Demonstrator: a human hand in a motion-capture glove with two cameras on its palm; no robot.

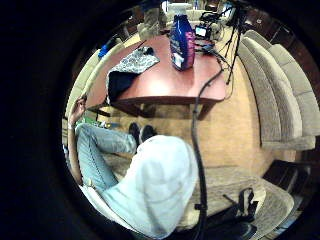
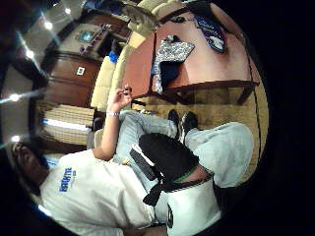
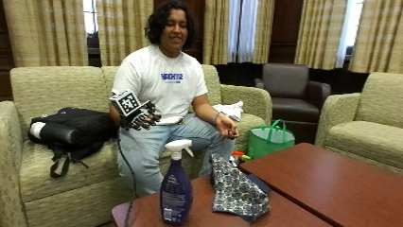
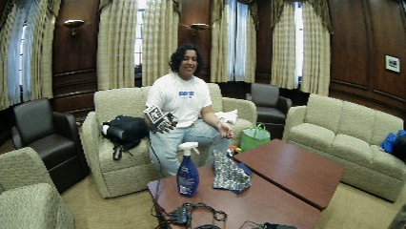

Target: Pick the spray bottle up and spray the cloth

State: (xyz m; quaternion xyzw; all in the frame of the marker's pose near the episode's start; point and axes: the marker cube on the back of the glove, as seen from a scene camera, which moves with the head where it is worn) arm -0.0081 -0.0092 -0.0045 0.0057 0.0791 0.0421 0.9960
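Outside view, seen from across the room: a person is sitting on a sofa (image 3: 56,90) with the gloved right hand (image 3: 140,117) raised in front of the chest, well apart from everything on the surface (image 3: 315,179). Its fingers are hanging loosely curled and are gripping nothing; the hand appears to be waiting at rest, so the reach is judged not yet begun. The bare left hand (image 3: 228,130) is resting idle above the knee.

The spray bottle (image 3: 176,190) is standing upright near the surface's front corner, its white trigger head (image 3: 179,147) uppermost and its nozzle pointing toward the cloth. Upright and unobstructed, it is offering its narrow neck to a grasp from above or from the side. The patterned cloth (image 3: 236,189) is lying in a crumpled heap just beside the bottle, partly over a dark blue item at the surface's edge, close enough that a spray should need little repositioning.

Both palm views are looking down over the person's knees toward the same surface, the bottle (image 1: 182,42) and cloth (image 1: 134,61) lying far from the palm. A black bag (image 3: 69,126) is sitting on the sofa, and a green bag (image 3: 269,139) is standing on the floor.
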